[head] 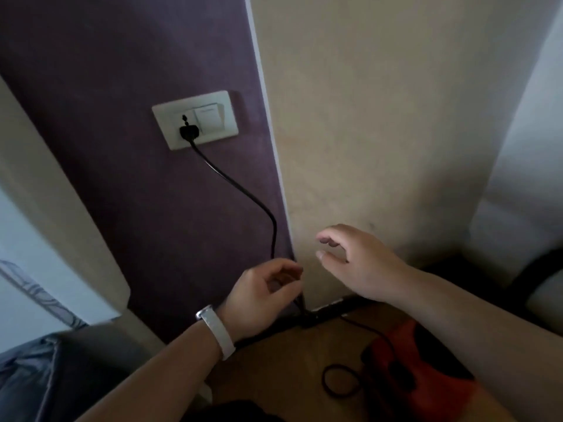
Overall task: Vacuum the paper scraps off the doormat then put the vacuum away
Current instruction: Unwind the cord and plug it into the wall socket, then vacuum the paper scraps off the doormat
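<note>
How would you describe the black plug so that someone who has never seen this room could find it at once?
Look at the purple wall panel left of the beige wall; a white plate sits on it. The black plug is in the plate's left half, beside a white rocker switch, and it alone trails a black cord down to the left hand.
</note>
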`<action>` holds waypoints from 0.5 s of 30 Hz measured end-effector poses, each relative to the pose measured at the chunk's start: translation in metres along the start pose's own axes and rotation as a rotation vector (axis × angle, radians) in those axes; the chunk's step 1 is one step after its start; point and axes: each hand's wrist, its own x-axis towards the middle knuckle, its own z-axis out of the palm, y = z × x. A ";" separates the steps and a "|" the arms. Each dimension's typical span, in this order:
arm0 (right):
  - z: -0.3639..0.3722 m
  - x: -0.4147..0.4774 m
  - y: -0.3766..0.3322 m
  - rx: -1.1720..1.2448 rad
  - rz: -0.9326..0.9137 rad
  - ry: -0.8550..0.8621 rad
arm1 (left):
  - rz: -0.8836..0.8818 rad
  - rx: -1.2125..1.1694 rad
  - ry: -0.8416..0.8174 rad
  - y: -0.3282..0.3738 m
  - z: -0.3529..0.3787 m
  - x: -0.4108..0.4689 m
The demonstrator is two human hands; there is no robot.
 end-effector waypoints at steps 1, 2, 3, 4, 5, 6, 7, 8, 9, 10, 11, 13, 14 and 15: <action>0.000 -0.010 0.010 -0.059 0.011 -0.028 | 0.011 0.035 -0.068 -0.004 0.009 0.002; 0.000 -0.019 0.022 -0.117 0.019 -0.057 | 0.028 0.083 -0.133 -0.007 0.019 0.006; 0.001 -0.029 0.036 -0.169 0.025 -0.083 | 0.050 0.142 -0.194 -0.011 0.030 0.010; 0.002 -0.040 0.051 -0.209 0.032 -0.106 | 0.077 0.206 -0.249 -0.014 0.041 0.015; 0.002 -0.053 0.066 -0.236 0.046 -0.127 | 0.107 0.251 -0.293 -0.016 0.053 0.020; 0.001 -0.065 0.080 -0.249 0.071 -0.144 | 0.130 0.272 -0.333 -0.018 0.065 0.025; -0.002 -0.078 0.093 -0.265 0.095 -0.155 | 0.145 0.282 -0.373 -0.021 0.078 0.031; -0.004 -0.091 0.108 -0.289 0.109 -0.162 | 0.164 0.293 -0.410 -0.022 0.093 0.036; -0.008 -0.103 0.123 -0.323 0.123 -0.172 | 0.184 0.312 -0.445 -0.024 0.110 0.042; -0.012 -0.115 0.137 -0.356 0.145 -0.182 | 0.208 0.332 -0.476 -0.025 0.127 0.048; -0.016 -0.127 0.150 -0.381 0.177 -0.190 | 0.233 0.344 -0.508 -0.026 0.145 0.055; -0.024 -0.150 0.177 -0.418 0.214 -0.200 | 0.299 0.363 -0.565 -0.024 0.184 0.069; -0.028 -0.161 0.190 -0.433 0.227 -0.199 | 0.336 0.379 -0.596 -0.023 0.205 0.077; -0.032 -0.171 0.201 -0.449 0.249 -0.199 | 0.376 0.398 -0.624 -0.020 0.226 0.084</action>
